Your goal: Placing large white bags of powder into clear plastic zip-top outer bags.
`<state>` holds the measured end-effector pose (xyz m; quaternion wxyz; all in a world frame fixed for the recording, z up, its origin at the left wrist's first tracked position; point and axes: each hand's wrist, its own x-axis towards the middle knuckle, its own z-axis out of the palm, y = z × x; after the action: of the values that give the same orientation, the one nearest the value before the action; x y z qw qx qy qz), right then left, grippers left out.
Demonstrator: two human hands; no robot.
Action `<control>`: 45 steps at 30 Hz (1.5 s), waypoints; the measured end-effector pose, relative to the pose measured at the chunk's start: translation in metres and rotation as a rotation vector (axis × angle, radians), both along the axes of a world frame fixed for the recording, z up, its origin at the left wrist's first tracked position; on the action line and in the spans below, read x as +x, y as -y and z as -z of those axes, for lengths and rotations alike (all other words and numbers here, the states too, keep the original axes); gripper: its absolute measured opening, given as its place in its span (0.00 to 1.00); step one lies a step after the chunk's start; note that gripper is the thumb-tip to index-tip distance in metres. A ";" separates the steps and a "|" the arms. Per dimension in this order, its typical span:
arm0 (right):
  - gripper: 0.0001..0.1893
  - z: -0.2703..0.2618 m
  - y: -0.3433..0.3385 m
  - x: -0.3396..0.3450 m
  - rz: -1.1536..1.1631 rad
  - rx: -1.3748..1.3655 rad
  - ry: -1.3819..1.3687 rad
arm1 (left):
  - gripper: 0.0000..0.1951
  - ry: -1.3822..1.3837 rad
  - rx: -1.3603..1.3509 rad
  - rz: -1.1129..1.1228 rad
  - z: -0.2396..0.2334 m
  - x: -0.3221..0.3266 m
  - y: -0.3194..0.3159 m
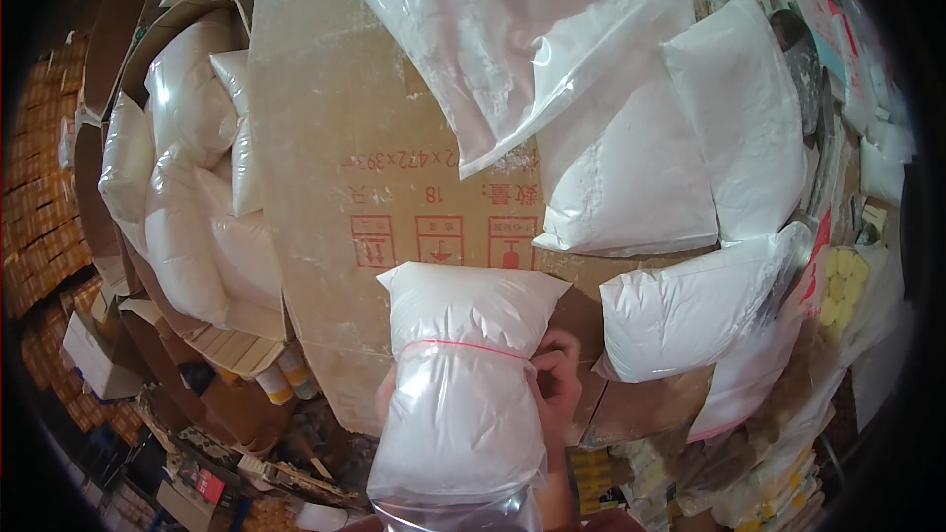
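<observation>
Right in front of me is a clear plastic bag [458,421] packed with white powder. A thin red band [465,346] crosses its middle, where the bag is pinched in. My right hand [559,377] grips the bag's right side at the band, with its fingers curled. Only a little of my left hand [386,389] shows at the bag's left edge; the bag hides the rest. The bag's lower end is loose clear film. Beneath it is a flattened cardboard sheet [332,118] with red print.
More powder-filled bags [628,170] lie on the right, one [680,310] close to my right hand. A larger, partly filled clear bag [502,37] lies at the far side. On the left, an open carton [251,355] holds several filled bags [185,236]. Stacked orange packages [48,162] stand beyond.
</observation>
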<state>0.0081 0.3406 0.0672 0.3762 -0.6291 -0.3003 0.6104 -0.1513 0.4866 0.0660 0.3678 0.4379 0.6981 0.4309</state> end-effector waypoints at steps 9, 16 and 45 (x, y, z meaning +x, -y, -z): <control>0.10 0.016 -0.043 0.002 -0.282 0.365 0.305 | 0.13 -0.068 -0.270 -0.218 -0.006 0.006 0.166; 0.14 0.006 -0.073 -0.006 -0.025 -0.126 0.221 | 0.15 0.261 -0.263 -0.301 -0.018 0.008 0.123; 0.05 0.001 0.030 0.037 -0.470 0.253 0.596 | 0.06 -0.075 -0.236 -0.066 0.025 0.012 0.246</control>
<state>0.0447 0.3102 0.0659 0.1973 -0.6414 -0.6048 0.4288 -0.1388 0.2406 0.0408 0.3761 0.3843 0.7710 0.3411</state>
